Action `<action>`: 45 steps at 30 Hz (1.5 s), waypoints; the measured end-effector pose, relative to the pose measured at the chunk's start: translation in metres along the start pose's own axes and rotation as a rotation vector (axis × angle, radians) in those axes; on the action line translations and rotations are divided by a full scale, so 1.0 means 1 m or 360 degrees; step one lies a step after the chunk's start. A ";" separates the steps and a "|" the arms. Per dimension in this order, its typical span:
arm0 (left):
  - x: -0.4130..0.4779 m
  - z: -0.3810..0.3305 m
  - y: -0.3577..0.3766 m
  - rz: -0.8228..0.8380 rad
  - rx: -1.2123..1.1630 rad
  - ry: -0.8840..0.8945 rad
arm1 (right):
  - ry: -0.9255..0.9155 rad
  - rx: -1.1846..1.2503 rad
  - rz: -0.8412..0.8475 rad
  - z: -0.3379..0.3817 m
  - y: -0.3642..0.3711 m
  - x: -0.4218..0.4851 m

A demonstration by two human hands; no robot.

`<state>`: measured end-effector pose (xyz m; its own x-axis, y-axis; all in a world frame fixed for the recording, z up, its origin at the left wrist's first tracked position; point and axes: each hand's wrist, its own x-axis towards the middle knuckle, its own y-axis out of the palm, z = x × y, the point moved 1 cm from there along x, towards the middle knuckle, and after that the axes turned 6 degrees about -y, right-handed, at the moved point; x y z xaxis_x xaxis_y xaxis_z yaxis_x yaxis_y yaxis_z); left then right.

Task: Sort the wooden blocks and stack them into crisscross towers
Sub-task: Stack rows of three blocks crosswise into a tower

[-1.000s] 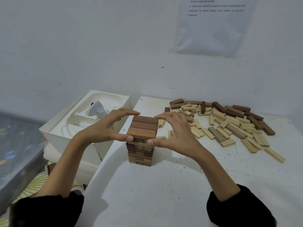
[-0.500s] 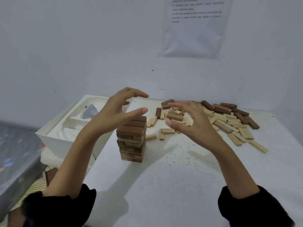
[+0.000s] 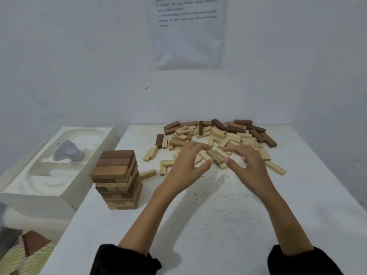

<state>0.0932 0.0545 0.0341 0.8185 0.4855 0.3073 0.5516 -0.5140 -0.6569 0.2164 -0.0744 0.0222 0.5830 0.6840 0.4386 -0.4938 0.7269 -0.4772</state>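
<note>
A crisscross tower (image 3: 117, 175) of brown and pale wooden blocks stands at the table's left side, untouched. A loose pile of blocks (image 3: 218, 135) lies at the back, pale ones in the middle and dark brown ones along the far rim. Both hands are over the pile's near edge. My left hand (image 3: 186, 163) pinches one end of a medium-brown block (image 3: 214, 156) between thumb and forefinger. My right hand (image 3: 246, 165) has its fingers spread and curled, with its thumb tip at the block's other end.
The white table (image 3: 218, 225) ends on the left beside the tower. A white moulded box (image 3: 59, 171) with a grey object (image 3: 67, 153) in it stands left of the table, lower down. A sheet of paper (image 3: 188, 32) hangs on the wall behind.
Both hands have left the tower's top and moved right to the loose pile. The left hand has closed its fingertips on a medium-brown block. The camera has turned right.
</note>
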 end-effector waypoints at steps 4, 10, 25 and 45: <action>0.008 0.023 0.031 0.0099 0.0036 -0.0075 | 0.0051 -0.0139 -0.0010 -0.042 0.007 -0.005; 0.032 0.035 0.066 0.0084 0.0049 -0.0062 | 0.0016 -0.0415 -0.0380 -0.070 0.003 0.005; 0.167 0.032 0.130 -0.0264 0.0214 -0.0154 | 0.0274 -0.0776 -0.0877 -0.140 -0.032 0.080; 0.191 0.068 0.124 -0.0270 0.0349 -0.0382 | 0.0521 -0.0961 -0.0396 -0.170 -0.036 0.123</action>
<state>0.3072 0.1312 -0.0357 0.6428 0.7163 0.2716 0.6074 -0.2605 -0.7505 0.4155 -0.0271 -0.0355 0.8412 0.3807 0.3839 0.0652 0.6334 -0.7711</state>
